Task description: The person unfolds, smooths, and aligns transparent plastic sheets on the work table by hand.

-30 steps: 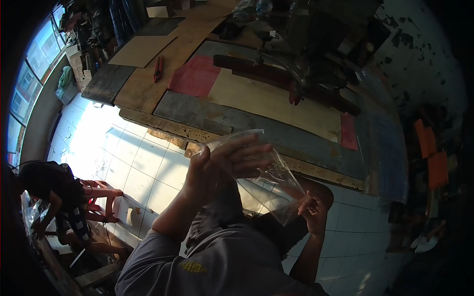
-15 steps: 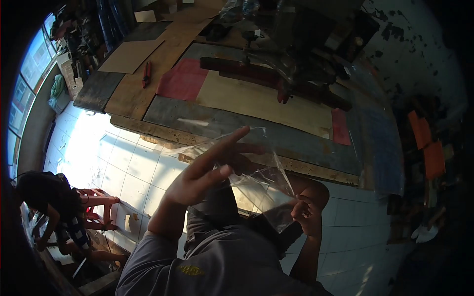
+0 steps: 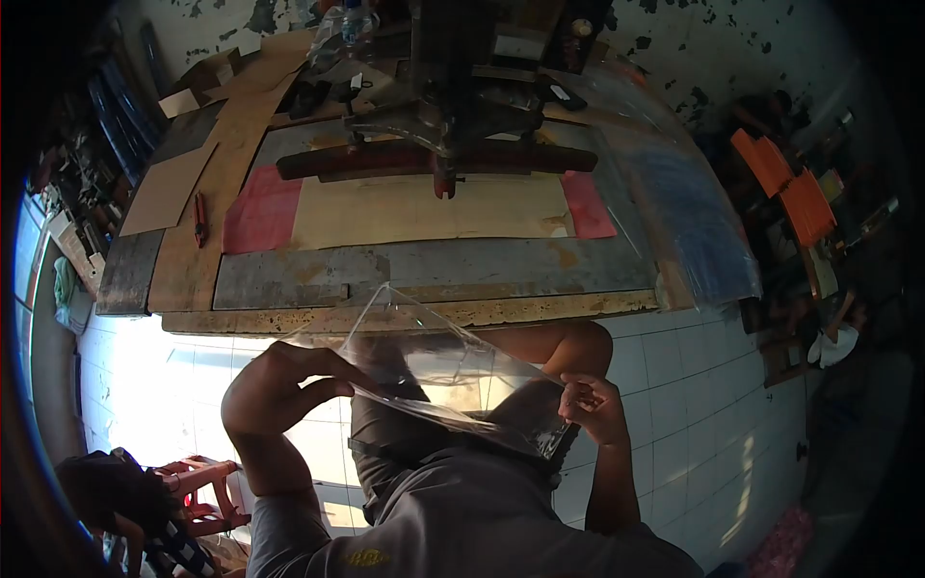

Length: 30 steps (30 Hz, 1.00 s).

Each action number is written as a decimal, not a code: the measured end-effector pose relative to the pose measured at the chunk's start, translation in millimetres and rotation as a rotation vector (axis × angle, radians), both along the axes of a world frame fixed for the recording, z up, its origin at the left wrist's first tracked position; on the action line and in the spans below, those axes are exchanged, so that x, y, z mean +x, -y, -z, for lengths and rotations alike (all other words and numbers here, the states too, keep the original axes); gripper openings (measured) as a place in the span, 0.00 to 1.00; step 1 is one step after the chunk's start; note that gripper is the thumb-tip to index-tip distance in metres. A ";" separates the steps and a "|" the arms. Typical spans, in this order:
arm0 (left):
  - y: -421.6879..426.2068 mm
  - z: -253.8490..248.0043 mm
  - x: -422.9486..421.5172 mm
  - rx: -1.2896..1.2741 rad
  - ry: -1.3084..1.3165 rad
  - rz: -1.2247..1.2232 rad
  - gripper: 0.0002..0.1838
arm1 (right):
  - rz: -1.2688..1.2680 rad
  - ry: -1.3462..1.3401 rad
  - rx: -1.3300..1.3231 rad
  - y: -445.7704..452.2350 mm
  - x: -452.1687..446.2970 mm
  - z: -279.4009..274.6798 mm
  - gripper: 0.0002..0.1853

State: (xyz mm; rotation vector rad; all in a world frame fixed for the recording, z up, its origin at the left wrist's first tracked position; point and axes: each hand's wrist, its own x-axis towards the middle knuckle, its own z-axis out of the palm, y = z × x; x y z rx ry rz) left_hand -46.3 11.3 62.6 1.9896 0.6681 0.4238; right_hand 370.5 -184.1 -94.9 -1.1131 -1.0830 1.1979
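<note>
Above my lap I hold a piece of clear plastic film (image 3: 462, 371) stretched between both hands; whether it is a single sheet or a bag I cannot make out. The thumb and fingers of my left hand (image 3: 284, 390) pinch its left edge. At the opposite side my right hand (image 3: 593, 407) is closed on the right edge, fingers curled in. The film's upper corner rises to a peak in front of the bench edge, and its lower edge sags in folds.
Ahead stands a workbench (image 3: 405, 310) under a dark metal press (image 3: 443, 144). Cream and pink sheets (image 3: 424, 207) lie beneath its bar. A red cutter (image 3: 200, 220) and cardboard (image 3: 171, 188) are at left. A person (image 3: 125, 511) sits low left by a stool (image 3: 207, 493).
My left hand, raised with fingers spread against the film before, is now lower and further left, pinching its edge. My right hand keeps its hold. The view has turned, shifting the bench left.
</note>
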 end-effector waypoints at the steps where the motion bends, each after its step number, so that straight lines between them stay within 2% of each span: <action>1: -2.7 1.2 -2.7 -0.053 -0.007 -0.006 0.09 | -0.026 0.011 0.006 1.3 -1.3 -3.9 0.29; 2: -6.9 8.7 -1.1 -0.023 0.114 -0.024 0.05 | -0.053 0.022 0.012 1.3 -3.6 -8.0 0.29; 5: -0.6 24.2 14.1 -0.187 0.556 -0.286 0.06 | -0.091 0.053 -0.020 7.0 -8.5 -12.3 0.29; 6: 5.9 23.5 21.3 -0.159 0.581 -0.465 0.05 | -0.097 0.064 -0.040 9.4 -9.9 -13.4 0.29; 10: 16.6 19.8 46.0 0.294 0.359 -0.779 0.04 | -0.157 0.052 -0.056 13.1 -18.1 -20.8 0.26; 13: 20.3 26.6 58.7 0.691 0.339 -0.836 0.06 | -0.174 0.048 -0.104 16.4 -18.1 -19.1 0.26; 15: 24.4 40.3 61.0 0.906 0.231 -0.937 0.09 | -0.206 0.050 -0.137 18.0 -12.7 -16.1 0.25; 17: 20.3 46.0 71.3 1.300 0.226 -1.001 0.08 | -0.251 0.056 -0.187 18.7 -10.3 -18.0 0.23; 19: 11.9 55.0 78.2 1.359 0.408 -0.846 0.14 | -0.311 0.137 -0.229 17.2 -4.9 -21.4 0.22; 21: 4.1 61.1 84.5 1.226 0.584 -0.598 0.15 | -0.384 0.291 -0.265 10.8 3.1 -26.8 0.22; 24: 3.2 40.8 93.2 1.356 0.520 -0.466 0.13 | -0.097 0.818 0.083 -7.5 6.7 -70.3 0.29; 27: 12.5 25.1 106.7 1.325 0.484 -0.293 0.14 | 0.232 0.859 0.484 -35.5 -12.1 -101.9 0.37; 30: 16.4 18.6 131.2 1.345 0.529 -0.207 0.15 | 0.206 0.887 0.733 -53.2 -47.2 -135.1 0.36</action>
